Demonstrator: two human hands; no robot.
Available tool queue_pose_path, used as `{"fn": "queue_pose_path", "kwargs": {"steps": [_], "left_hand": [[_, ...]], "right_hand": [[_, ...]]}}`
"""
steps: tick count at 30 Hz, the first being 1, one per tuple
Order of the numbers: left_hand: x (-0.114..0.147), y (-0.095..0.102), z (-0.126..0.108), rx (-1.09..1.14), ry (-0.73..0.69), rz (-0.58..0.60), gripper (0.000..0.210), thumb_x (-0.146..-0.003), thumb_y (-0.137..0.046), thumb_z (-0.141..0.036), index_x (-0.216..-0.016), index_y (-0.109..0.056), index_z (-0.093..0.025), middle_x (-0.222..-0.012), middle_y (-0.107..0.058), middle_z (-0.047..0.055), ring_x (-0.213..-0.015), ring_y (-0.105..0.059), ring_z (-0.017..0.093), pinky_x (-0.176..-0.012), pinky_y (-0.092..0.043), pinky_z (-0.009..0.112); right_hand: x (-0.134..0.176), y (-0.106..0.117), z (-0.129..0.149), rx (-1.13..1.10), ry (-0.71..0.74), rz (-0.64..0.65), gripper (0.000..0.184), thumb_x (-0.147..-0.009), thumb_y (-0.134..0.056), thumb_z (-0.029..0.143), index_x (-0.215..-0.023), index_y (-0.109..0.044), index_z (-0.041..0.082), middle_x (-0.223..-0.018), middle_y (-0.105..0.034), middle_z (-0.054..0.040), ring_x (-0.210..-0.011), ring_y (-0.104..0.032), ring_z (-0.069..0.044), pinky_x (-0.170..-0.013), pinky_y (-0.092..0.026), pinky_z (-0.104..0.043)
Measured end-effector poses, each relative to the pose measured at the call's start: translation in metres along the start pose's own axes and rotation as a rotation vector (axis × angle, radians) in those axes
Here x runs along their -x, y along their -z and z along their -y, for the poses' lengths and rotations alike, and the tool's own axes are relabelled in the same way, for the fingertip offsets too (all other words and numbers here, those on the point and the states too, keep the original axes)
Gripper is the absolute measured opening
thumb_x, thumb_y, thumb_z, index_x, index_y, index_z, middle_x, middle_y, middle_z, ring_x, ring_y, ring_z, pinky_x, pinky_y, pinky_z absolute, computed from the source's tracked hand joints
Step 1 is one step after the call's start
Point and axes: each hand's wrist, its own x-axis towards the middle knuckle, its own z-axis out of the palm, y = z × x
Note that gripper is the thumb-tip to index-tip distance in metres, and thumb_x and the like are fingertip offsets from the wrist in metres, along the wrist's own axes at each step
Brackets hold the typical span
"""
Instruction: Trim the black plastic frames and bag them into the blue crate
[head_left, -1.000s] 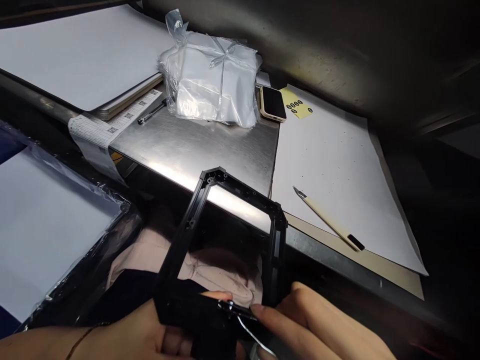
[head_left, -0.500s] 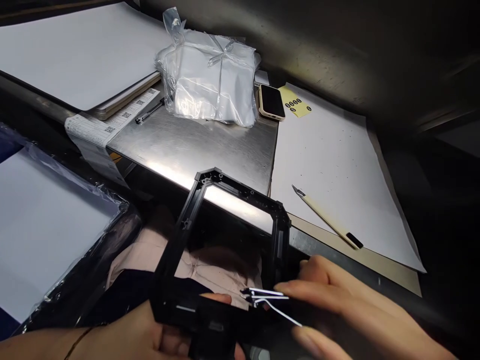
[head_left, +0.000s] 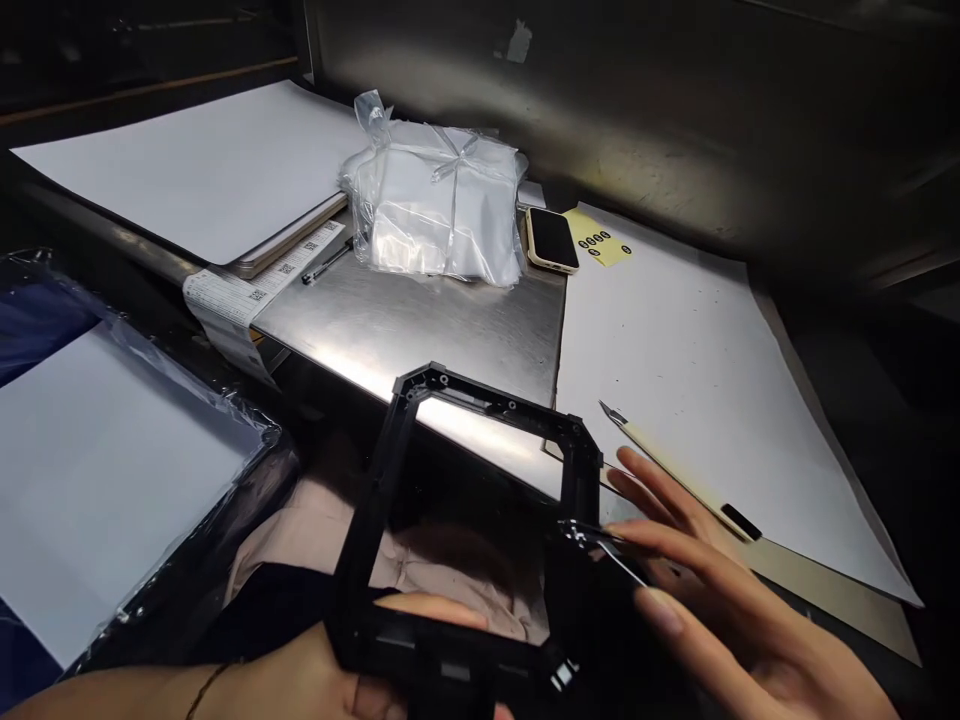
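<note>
Closed around the bottom bar of a black plastic frame [head_left: 581, 480] with cut corners is my left hand [head_left: 289, 670]; its thumb lies along the bar and the other fingers are partly hidden below. The frame tilts up over my lap. At its right side, my right hand [head_left: 720, 590] pinches a thin, bent, shiny metal piece [head_left: 619, 560] between thumb and index finger, the other fingers spread. The piece's tip is close to the frame's right bar; I cannot tell whether they touch. A small bright part [head_left: 560, 674] shows at the frame's lower right corner.
A craft knife [head_left: 675, 465] lies on a white sheet [head_left: 697, 350] at right. Behind are a phone [head_left: 553, 238], a yellow sticker sheet [head_left: 611, 250] and a plastic-wrapped bundle [head_left: 450, 200]. A pen [head_left: 324, 264], white boards [head_left: 202, 170] and a plastic-lined bin [head_left: 127, 460] are at left.
My right hand has moved up from the frame's lower right corner to its right side, with the metal piece. The frame has shifted slightly right and down; the camera view has tilted upward.
</note>
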Motion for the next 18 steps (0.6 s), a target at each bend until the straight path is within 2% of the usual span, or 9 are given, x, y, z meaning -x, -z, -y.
{"fn": "queue_pose_path", "kwargs": {"steps": [3, 5, 7, 9, 12, 13, 15, 17, 18], "left_hand": [[-0.004, 0.003, 0.004, 0.005, -0.092, 0.06, 0.041, -0.069, -0.067, -0.024, -0.109, -0.055, -0.025, -0.11, -0.064, 0.005, -0.106, -0.055, 0.024, -0.094, -0.039, 0.039], [-0.004, 0.004, 0.004, -0.021, -0.126, 0.061, 0.049, -0.065, -0.071, -0.024, -0.111, -0.052, -0.026, -0.12, -0.056, 0.005, -0.112, -0.05, 0.026, -0.094, -0.039, 0.039], [-0.002, 0.005, 0.003, 0.008, -0.176, 0.057, 0.058, -0.063, -0.072, -0.022, -0.114, -0.047, -0.03, -0.127, -0.05, 0.003, -0.115, -0.047, 0.026, -0.091, -0.04, 0.038], [0.002, 0.005, 0.0, 0.075, -0.179, 0.036, 0.06, -0.067, -0.069, -0.025, -0.119, -0.039, -0.032, -0.127, -0.05, 0.003, -0.112, -0.049, 0.025, -0.088, -0.04, 0.038], [0.007, 0.004, -0.002, 0.086, -0.112, -0.018, 0.058, -0.073, -0.062, -0.03, -0.122, -0.032, -0.026, -0.122, -0.055, 0.008, -0.108, -0.053, 0.025, -0.09, -0.037, 0.04], [0.008, 0.003, -0.003, 0.064, -0.093, -0.033, 0.059, -0.073, -0.062, -0.031, -0.123, -0.031, -0.025, -0.122, -0.056, 0.009, -0.108, -0.053, 0.026, -0.092, -0.036, 0.041], [0.008, 0.001, -0.002, -0.001, -0.056, -0.058, 0.057, -0.072, -0.063, -0.033, -0.12, -0.034, -0.028, -0.123, -0.055, 0.006, -0.108, -0.053, 0.025, -0.093, -0.035, 0.041], [0.006, -0.001, -0.001, -0.084, -0.014, -0.085, 0.048, -0.071, -0.063, -0.034, -0.114, -0.04, -0.033, -0.122, -0.056, 0.001, -0.106, -0.055, 0.022, -0.089, -0.038, 0.036], [0.005, -0.003, 0.0, -0.118, -0.002, -0.092, 0.042, -0.071, -0.063, -0.034, -0.109, -0.044, -0.035, -0.121, -0.057, -0.001, -0.103, -0.056, 0.02, -0.086, -0.04, 0.033]], "right_hand": [[-0.003, -0.001, -0.007, -0.251, -0.221, 0.139, 0.022, -0.076, -0.055, 0.036, -0.095, -0.062, 0.029, -0.112, -0.06, -0.0045, -0.098, -0.058, -0.024, -0.065, -0.054, -0.023], [-0.003, -0.001, -0.007, -0.339, -0.283, 0.182, 0.021, -0.075, -0.056, 0.037, -0.093, -0.063, 0.029, -0.101, -0.066, -0.0033, -0.088, -0.063, -0.021, -0.065, -0.054, -0.023], [-0.001, 0.0, -0.008, -0.316, -0.289, 0.172, 0.02, -0.073, -0.059, 0.037, -0.09, -0.064, 0.029, -0.094, -0.067, -0.0023, -0.084, -0.064, -0.019, -0.068, -0.052, -0.022], [0.001, 0.002, -0.012, -0.271, -0.302, 0.2, 0.022, -0.072, -0.058, 0.039, -0.09, -0.065, 0.027, -0.093, -0.067, -0.003, -0.084, -0.064, -0.02, -0.067, -0.053, -0.022], [0.006, 0.004, -0.02, -0.144, -0.275, 0.307, 0.023, -0.074, -0.057, 0.038, -0.093, -0.064, 0.026, -0.108, -0.062, -0.0051, -0.098, -0.058, -0.023, -0.074, -0.051, -0.028], [0.007, 0.004, -0.021, -0.068, -0.233, 0.275, 0.023, -0.074, -0.058, 0.037, -0.093, -0.063, 0.027, -0.114, -0.058, -0.0051, -0.104, -0.054, -0.024, -0.078, -0.05, -0.029], [0.01, 0.004, -0.018, 0.077, -0.106, 0.096, 0.022, -0.074, -0.058, 0.034, -0.095, -0.06, 0.027, -0.115, -0.054, -0.0049, -0.105, -0.054, -0.022, -0.078, -0.05, -0.028], [0.014, 0.001, -0.007, 0.129, 0.036, -0.045, 0.021, -0.077, -0.054, 0.032, -0.097, -0.058, 0.027, -0.098, -0.056, -0.0042, -0.087, -0.059, -0.017, -0.067, -0.052, -0.023], [0.016, -0.002, 0.0, 0.13, 0.098, -0.071, 0.02, -0.078, -0.052, 0.03, -0.098, -0.057, 0.027, -0.089, -0.055, -0.0032, -0.076, -0.059, -0.014, -0.061, -0.051, -0.022]]}}
